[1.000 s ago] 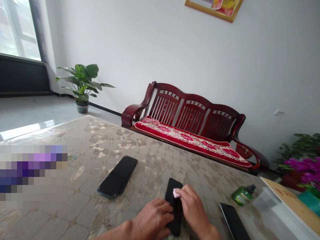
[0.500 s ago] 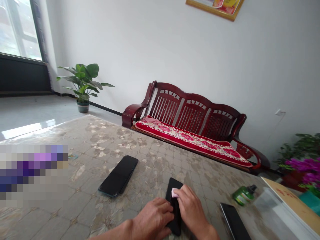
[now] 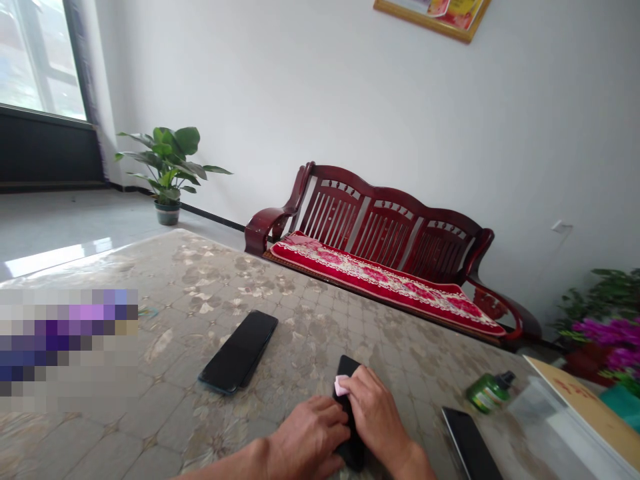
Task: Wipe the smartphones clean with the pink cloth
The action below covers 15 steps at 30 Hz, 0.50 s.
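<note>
A black phone (image 3: 347, 371) lies on the patterned table (image 3: 190, 293) near the bottom middle. My left hand (image 3: 305, 437) rests on its left side with fingers curled over it, holding it down. My right hand (image 3: 376, 415) pinches a small pink cloth (image 3: 341, 385) and presses it on the phone's screen. A second black phone (image 3: 239, 351) lies flat to the left, apart from both hands. A third dark phone (image 3: 467, 443) lies at the lower right.
A small green bottle (image 3: 487, 390) lies on its side at the right. A cardboard box (image 3: 585, 407) with clear plastic sits at the right edge. Beyond the table stand a red wooden bench (image 3: 380, 257), a potted plant (image 3: 167, 167) and purple flowers (image 3: 607, 333).
My right hand with the pink cloth has slid a little toward the phone's far end and leftward. The left hand stays on the phone.
</note>
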Each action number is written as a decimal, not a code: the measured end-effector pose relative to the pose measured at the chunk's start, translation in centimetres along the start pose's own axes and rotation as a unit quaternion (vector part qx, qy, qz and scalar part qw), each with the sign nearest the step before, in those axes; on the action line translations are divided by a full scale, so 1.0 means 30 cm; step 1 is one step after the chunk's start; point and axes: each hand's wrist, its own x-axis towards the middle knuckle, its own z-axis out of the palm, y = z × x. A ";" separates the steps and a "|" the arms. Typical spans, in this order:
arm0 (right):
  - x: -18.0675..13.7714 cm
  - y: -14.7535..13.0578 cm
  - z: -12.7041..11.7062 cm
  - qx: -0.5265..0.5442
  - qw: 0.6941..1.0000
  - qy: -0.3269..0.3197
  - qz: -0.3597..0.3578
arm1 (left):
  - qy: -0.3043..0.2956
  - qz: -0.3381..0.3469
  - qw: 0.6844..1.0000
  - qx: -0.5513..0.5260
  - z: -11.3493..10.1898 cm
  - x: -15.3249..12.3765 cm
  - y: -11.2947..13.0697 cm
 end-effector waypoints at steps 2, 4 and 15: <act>0.020 0.023 0.008 -0.017 1.000 0.011 0.018 | 0.001 0.002 1.000 0.000 -0.002 -0.001 0.001; 0.055 0.050 0.018 -0.035 0.998 0.029 0.050 | 0.001 0.003 1.000 0.001 -0.003 -0.003 0.002; -0.012 0.006 -0.013 0.019 1.000 -0.013 0.013 | 0.006 0.001 1.000 -0.003 0.000 -0.004 0.001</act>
